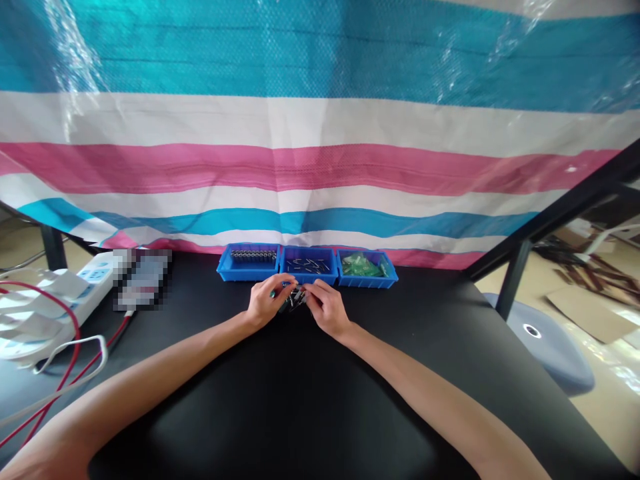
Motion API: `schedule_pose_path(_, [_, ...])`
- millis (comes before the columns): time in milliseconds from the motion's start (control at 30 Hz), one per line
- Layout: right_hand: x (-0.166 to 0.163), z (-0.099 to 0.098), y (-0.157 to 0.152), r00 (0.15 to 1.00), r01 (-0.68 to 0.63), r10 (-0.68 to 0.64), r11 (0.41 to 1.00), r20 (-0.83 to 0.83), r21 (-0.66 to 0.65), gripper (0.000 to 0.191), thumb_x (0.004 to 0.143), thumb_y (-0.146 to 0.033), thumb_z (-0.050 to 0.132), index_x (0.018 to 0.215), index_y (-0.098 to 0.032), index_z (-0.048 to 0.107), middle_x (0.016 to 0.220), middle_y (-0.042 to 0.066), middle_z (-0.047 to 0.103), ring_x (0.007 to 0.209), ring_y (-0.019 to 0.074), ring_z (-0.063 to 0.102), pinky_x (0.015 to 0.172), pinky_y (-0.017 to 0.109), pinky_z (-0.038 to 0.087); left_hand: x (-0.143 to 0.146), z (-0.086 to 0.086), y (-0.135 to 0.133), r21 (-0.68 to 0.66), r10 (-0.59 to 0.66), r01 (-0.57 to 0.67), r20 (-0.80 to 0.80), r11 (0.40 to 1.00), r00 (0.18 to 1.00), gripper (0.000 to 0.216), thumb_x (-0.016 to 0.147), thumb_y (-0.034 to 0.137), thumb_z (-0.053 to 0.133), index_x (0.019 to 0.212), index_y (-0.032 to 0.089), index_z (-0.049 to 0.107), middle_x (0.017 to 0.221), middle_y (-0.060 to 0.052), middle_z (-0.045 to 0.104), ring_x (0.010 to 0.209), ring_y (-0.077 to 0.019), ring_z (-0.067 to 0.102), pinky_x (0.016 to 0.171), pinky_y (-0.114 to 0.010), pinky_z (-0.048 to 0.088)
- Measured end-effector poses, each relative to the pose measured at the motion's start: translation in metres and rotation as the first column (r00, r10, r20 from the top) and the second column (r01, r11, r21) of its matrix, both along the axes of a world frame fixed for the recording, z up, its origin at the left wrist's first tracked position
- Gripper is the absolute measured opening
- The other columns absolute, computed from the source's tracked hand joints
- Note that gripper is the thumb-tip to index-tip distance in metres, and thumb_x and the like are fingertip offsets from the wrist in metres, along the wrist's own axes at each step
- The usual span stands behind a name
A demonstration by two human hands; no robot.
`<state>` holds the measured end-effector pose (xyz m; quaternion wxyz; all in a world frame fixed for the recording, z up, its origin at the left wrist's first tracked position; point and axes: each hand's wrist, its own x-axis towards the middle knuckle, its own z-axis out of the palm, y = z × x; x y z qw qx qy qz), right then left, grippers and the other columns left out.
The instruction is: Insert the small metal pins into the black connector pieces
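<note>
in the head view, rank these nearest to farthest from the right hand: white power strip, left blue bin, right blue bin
From the right hand:
1. Right blue bin, just beyond, rightward
2. Left blue bin, beyond, leftward
3. White power strip, far left

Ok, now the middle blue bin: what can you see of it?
The middle bin is blue, open-topped and apparently plastic, standing upright on the black table. Thin, pin-like pieces lie scattered inside, too small to identify. It sits in a row between the left bin and right bin, very close to both. The left hand and right hand partly hide its near wall; whether they touch it is unclear.
</note>
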<state>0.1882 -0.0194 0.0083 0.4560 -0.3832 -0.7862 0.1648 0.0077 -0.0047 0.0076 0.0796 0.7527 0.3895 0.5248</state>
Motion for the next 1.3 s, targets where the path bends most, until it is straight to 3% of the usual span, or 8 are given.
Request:
schedule_pose_path(1100, [-0.0003, -0.0017, -0.0007, 1.0, -0.023, 0.022, 0.999, 0.014, 0.035, 0.021, 0.094, -0.021, 0.044, 0.099, -0.016, 0.065, 0.079, 0.005, 0.057, 0.067, 0.0152, 0.056, 0.064, 0.026, 0.048, -0.0001, -0.0047, 0.002, -0.007, -0.036, 0.036, 0.017, 0.999, 0.999, 0.012, 0.087, 0.026, 0.06, 0.096, 0.018, 0.064, 0.087, -0.001, 0.073, 0.059, -0.0087, 0.065, 0.063, -0.019, 0.052])
schedule_pose_path(1300, [-0.0009, -0.0022, -0.0003, 1.0, -0.004, 0.004, 0.999, 0.007, 0.041, 0.021, 0.094, -0.02, 0.045, 0.098, -0.017, 0.065, 0.079, 0.006, 0.057, 0.069, 0.0158, 0.057, 0.065, 0.027, 0.049, -0.0009, -0.0032, 0.0023, 0.004, -0.055, 0.055, -0.004, 0.998, 0.998, 0.012, 0.088, 0.025, 0.06, 0.096, 0.017, 0.063, 0.088, -0.002, 0.07, 0.054, -0.006, 0.056, 0.06, -0.019, 0.049])
